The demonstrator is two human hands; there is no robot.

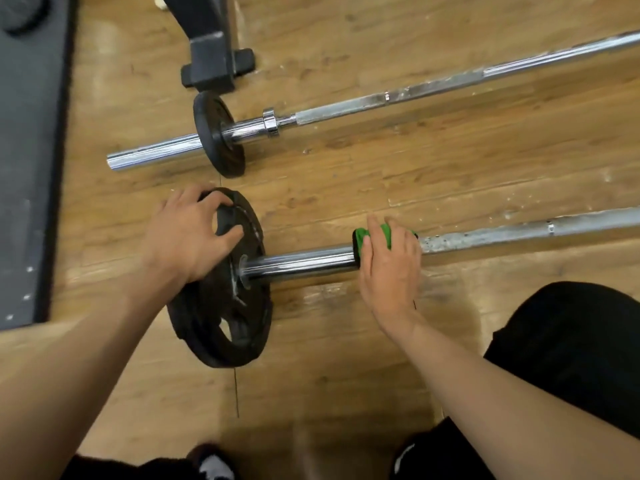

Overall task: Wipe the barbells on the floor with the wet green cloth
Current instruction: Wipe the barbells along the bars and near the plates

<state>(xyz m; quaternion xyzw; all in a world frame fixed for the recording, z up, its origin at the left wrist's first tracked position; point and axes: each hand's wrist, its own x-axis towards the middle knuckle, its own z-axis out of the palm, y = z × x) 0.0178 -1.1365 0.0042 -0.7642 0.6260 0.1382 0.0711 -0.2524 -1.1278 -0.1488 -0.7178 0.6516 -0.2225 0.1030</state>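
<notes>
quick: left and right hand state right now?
Left hand: holding the near weight plate by its rim cutout.
Right hand: holding the green cloth wrapped on the near barbell.

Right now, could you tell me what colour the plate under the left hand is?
The plate is black, seen best in the head view.

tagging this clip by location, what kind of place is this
Probably a gym or weight room: a near barbell and a far barbell with black weight plates on a wooden floor, beside a dark floor mat.
</notes>
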